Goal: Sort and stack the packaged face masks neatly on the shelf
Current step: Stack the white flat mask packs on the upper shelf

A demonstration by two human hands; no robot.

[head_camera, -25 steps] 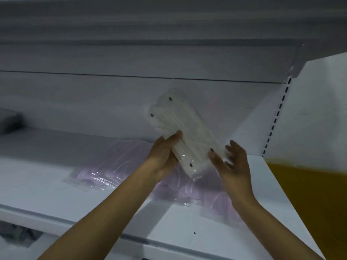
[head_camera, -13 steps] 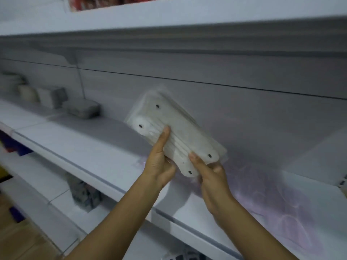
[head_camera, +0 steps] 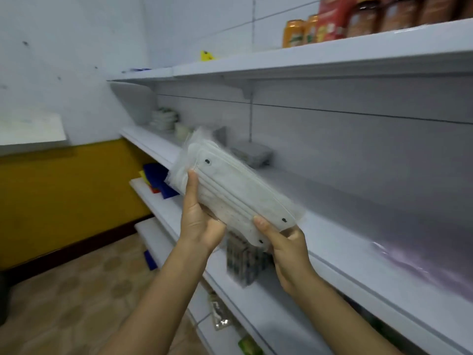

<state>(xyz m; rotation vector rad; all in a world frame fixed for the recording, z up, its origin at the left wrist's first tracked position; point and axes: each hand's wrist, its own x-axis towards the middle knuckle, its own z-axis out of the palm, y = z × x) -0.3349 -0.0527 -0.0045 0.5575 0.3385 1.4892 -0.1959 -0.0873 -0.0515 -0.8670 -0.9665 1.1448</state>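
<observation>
I hold a clear pack of white face masks [head_camera: 230,190] in front of the white shelf [head_camera: 340,254], tilted down to the right. My left hand [head_camera: 199,221] grips its near long edge, thumb up on the front face. My right hand [head_camera: 286,247] pinches the lower right end with the thumb on top. Purple mask packs [head_camera: 440,267] lie flat on the shelf at the far right, blurred.
Grey boxes [head_camera: 253,153] and stacked white dishes [head_camera: 163,119] sit further left on the same shelf. Cans and jars [head_camera: 358,19] stand on the shelf above. Lower shelves hold a dark patterned pack [head_camera: 243,262] and blue items [head_camera: 158,178]. A yellow wall panel [head_camera: 64,198] lies left.
My view has swung left along the shelf, so the purple packs slid to the far right. My right hand, open a second ago, now pinches the white pack's end.
</observation>
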